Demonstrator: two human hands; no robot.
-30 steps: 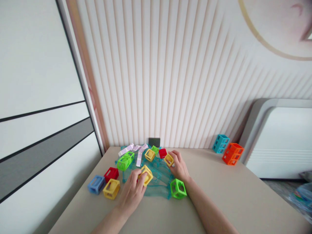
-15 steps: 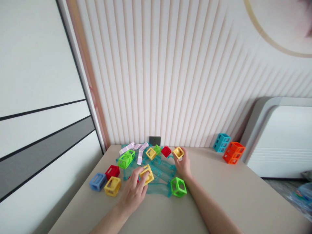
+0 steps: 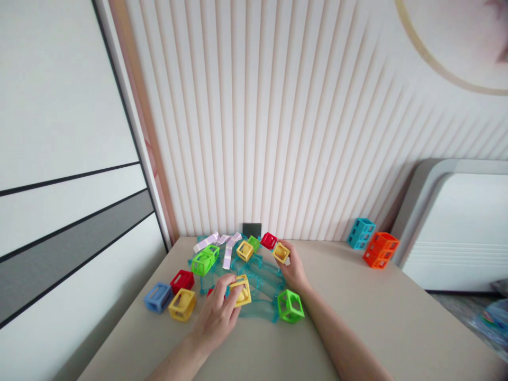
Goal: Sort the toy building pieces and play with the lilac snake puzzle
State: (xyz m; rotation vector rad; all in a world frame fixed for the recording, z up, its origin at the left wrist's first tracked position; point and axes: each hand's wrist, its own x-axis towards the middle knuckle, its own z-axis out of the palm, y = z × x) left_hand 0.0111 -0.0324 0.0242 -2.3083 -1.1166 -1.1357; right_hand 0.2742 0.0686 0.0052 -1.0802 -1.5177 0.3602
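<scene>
Above the teal pieces (image 3: 270,278) at the middle of the table (image 3: 416,328), a yellow cube (image 3: 242,291) is held by the left hand (image 3: 220,309). The fingers are bent and partly closed, with the thumb side and fingertips set against the frame, and the open face is tilted outward. Part of a red piece (image 3: 210,292) is seen beside these fingers; how it is supported cannot be told.

Farther off, near the wall, a yellow block (image 3: 281,253) is pinched by the right hand (image 3: 293,267). Its fingers are mostly hidden behind the block, so their exact placing cannot be told, but they appear only slightly open. At its upper left corner, the red block (image 3: 269,241) is met or nearly met; whether the two are joined cannot be told. Just left of that, the green block (image 3: 253,244) and the small yellow block (image 3: 245,251) are seen close together.

Such hollow frames are best gripped lightly by the outer edges, with fingertips out of the openings and one flat face left free. The right wrist is best held level and turned in small amounts, since the red block could easily be nudged or twisted. By the left hand, steadiness is called for, so that the teal pieces are not pressed or dragged. Clearance should also be left between the right forearm and the green cube (image 3: 290,306), which is placed just beside it.
</scene>
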